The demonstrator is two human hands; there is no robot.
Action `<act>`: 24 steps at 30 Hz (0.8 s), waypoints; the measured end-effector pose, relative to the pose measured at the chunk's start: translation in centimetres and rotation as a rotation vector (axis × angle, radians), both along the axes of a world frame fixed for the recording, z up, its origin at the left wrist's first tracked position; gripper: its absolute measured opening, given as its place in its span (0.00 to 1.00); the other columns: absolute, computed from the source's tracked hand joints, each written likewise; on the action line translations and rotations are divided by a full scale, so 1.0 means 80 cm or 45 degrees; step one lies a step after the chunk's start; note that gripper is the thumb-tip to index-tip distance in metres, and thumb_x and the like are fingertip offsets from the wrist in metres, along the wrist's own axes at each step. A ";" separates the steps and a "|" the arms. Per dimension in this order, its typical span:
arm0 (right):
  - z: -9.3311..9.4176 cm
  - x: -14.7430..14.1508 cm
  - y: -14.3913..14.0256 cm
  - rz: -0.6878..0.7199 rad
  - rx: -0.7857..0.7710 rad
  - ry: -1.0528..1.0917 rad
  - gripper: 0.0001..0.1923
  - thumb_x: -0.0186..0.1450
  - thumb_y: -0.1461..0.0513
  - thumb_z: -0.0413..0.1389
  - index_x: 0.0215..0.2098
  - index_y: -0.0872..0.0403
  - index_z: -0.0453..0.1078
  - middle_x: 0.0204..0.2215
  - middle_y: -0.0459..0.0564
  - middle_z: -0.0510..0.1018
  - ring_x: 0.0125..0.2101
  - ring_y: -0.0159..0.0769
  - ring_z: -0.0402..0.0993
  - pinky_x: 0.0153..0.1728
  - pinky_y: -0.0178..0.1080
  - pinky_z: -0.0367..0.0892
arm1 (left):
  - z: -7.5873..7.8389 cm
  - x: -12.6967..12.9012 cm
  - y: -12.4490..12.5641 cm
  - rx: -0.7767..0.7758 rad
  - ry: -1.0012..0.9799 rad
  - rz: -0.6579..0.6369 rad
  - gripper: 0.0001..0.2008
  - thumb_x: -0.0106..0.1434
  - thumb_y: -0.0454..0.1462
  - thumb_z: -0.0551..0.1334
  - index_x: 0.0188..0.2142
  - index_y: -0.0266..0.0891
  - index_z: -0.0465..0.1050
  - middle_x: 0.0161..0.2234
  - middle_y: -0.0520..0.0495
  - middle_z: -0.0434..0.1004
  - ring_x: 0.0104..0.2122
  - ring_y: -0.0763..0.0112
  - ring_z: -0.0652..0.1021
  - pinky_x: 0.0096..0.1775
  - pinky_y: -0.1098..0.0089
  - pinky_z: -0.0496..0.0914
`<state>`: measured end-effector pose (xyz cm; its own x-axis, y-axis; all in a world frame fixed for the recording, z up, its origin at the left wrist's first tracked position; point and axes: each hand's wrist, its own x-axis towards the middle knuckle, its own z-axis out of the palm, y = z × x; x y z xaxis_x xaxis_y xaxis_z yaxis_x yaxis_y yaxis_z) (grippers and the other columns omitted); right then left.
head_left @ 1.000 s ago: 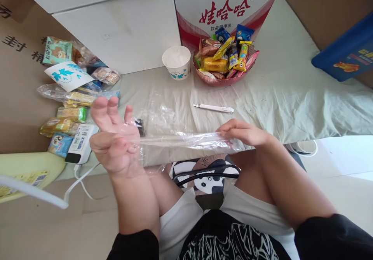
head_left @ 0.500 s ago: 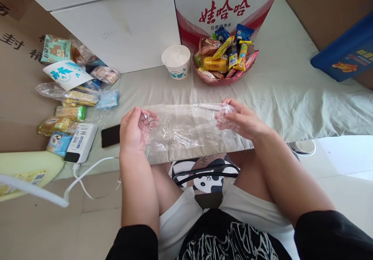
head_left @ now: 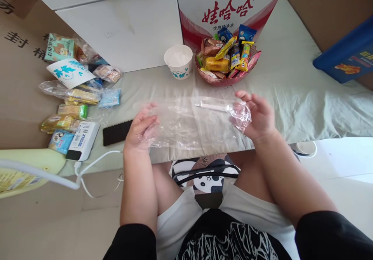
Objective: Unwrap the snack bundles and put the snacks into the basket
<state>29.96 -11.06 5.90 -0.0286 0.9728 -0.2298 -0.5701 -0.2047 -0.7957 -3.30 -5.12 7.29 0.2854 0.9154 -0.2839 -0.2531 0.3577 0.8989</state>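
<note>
A clear plastic bag (head_left: 189, 122) lies spread flat on the cloth-covered table (head_left: 291, 97), held at both ends. My left hand (head_left: 141, 130) presses and grips the bag's left end, fingers curled over the film. The bag's right end is bunched in my right hand (head_left: 258, 114). A white pen-like tool (head_left: 211, 106) lies under the film near my right hand. Just left of my left hand rests a black phone (head_left: 118, 132).
A pink bowl of wrapped snacks (head_left: 227, 60) and a white paper cup (head_left: 178, 61) stand at the back before a red-and-white carton (head_left: 230, 7). More snack packets (head_left: 75, 93) and a white power bank (head_left: 83, 140) with cable lie at the left.
The bag, stretched as a thin strip in the air, has been opened out and laid flat on the table. My left hand turned palm down onto it; my right hand moved farther out.
</note>
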 end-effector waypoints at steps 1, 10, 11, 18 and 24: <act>-0.001 -0.006 0.003 0.022 -0.036 0.012 0.18 0.60 0.46 0.65 0.39 0.48 0.71 0.25 0.42 0.75 0.23 0.29 0.72 0.26 0.34 0.70 | -0.001 0.003 0.000 -0.036 0.021 -0.073 0.22 0.53 0.36 0.74 0.49 0.42 0.77 0.23 0.55 0.79 0.10 0.88 0.55 0.14 0.80 0.46; -0.005 -0.052 0.006 1.042 -0.180 -0.184 0.29 0.61 0.43 0.64 0.49 0.54 0.73 0.32 0.51 0.83 0.27 0.34 0.78 0.26 0.35 0.69 | -0.011 0.022 0.015 -0.234 0.499 -0.594 0.36 0.50 0.38 0.78 0.58 0.34 0.74 0.24 0.46 0.83 0.12 0.82 0.64 0.15 0.79 0.51; -0.008 -0.053 0.005 1.099 -0.147 -0.290 0.24 0.61 0.47 0.65 0.46 0.55 0.74 0.27 0.47 0.81 0.23 0.30 0.74 0.24 0.33 0.65 | -0.009 0.021 0.015 -0.219 0.478 -0.635 0.36 0.50 0.39 0.78 0.58 0.34 0.74 0.24 0.46 0.84 0.12 0.83 0.64 0.15 0.79 0.52; -0.018 -0.060 0.004 1.037 0.155 -0.359 0.11 0.63 0.55 0.62 0.32 0.54 0.68 0.17 0.40 0.72 0.19 0.25 0.65 0.24 0.32 0.60 | -0.019 0.014 0.016 -0.007 -0.184 -0.451 0.44 0.47 0.58 0.74 0.58 0.37 0.75 0.28 0.43 0.85 0.15 0.71 0.74 0.17 0.74 0.64; -0.024 -0.072 0.011 0.332 0.069 -0.357 0.17 0.61 0.50 0.63 0.35 0.51 0.64 0.19 0.40 0.74 0.19 0.27 0.68 0.24 0.34 0.64 | -0.036 0.064 0.003 -0.015 -0.318 -0.368 0.48 0.43 0.66 0.72 0.55 0.36 0.76 0.56 0.32 0.81 0.58 0.42 0.79 0.52 0.54 0.77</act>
<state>24.21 -10.17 3.95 -0.2200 0.9522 -0.2119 -0.2634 -0.2671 -0.9270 1.79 -4.88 4.42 0.5930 0.7841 -0.1832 -0.3511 0.4565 0.8175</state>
